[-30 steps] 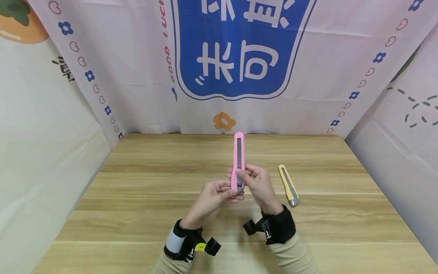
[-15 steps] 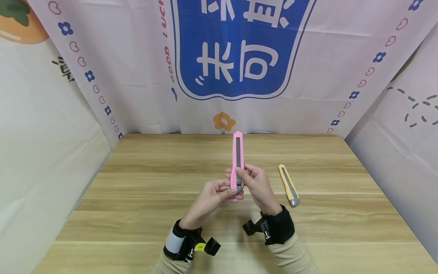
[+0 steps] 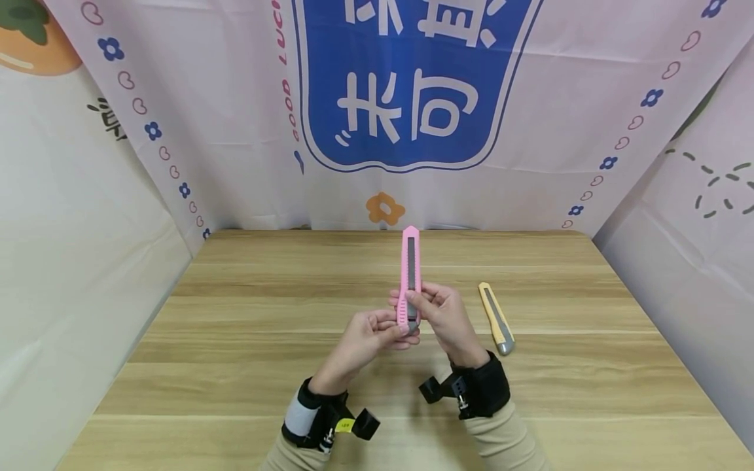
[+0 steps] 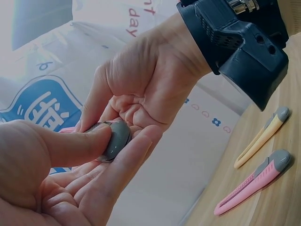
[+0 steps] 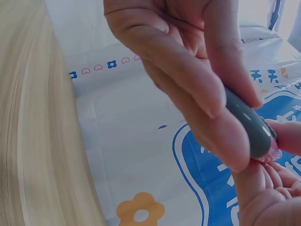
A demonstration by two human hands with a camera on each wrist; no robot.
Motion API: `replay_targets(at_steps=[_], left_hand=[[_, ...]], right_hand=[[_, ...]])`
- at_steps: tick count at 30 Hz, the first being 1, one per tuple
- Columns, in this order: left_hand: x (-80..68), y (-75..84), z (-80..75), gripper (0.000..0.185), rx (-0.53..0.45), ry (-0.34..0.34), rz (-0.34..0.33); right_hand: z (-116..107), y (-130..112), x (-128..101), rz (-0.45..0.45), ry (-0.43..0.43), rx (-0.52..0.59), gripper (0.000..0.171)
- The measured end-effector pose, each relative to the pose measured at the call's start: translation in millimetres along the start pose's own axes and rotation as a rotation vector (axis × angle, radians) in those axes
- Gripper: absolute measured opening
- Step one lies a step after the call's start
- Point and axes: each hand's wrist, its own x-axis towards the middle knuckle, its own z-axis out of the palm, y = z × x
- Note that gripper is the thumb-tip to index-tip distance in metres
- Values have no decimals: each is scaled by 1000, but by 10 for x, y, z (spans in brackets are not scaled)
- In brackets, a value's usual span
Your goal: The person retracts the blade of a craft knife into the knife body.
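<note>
Wooden bench (image 3: 265, 340) carries a yellow utility knife (image 3: 497, 318) lying flat at right. Above its middle, the left hand (image 3: 365, 337) and right hand (image 3: 446, 317) both pinch the grey base of an upright pink utility knife (image 3: 410, 275).

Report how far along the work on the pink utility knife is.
Done: the pink utility knife is off the table and held upright.
In hand: the right hand grips its body, and the left hand pinches the grey end cap.
Left: the cap is on, no blade shows at the tip, and the yellow knife lies untouched.
</note>
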Motion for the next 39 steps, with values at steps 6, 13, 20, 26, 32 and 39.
replay_targets(at_steps=[6,13,20,26,32,39], left_hand=[[4,-9,11,34,3,-3,-6],[1,4,12,34,2,8,-17],[12,-2,19,35,-3,24,-18],[25,-21,45,34,-8,63,-19],[61,-67,121,34,33,104,19],[86,-94,198,30,97,182,74]], right_hand=[[-10,-16,-2,6,-4,7,41],[-4,-18,-3,25,9,7,43],[33,-17,-2,44,68,-29,40],[117,-33,-17,36,213,-181,39],[236,-39,-60,-87,392,-524,52],[335,-26,-110,-263,543,-850,48]])
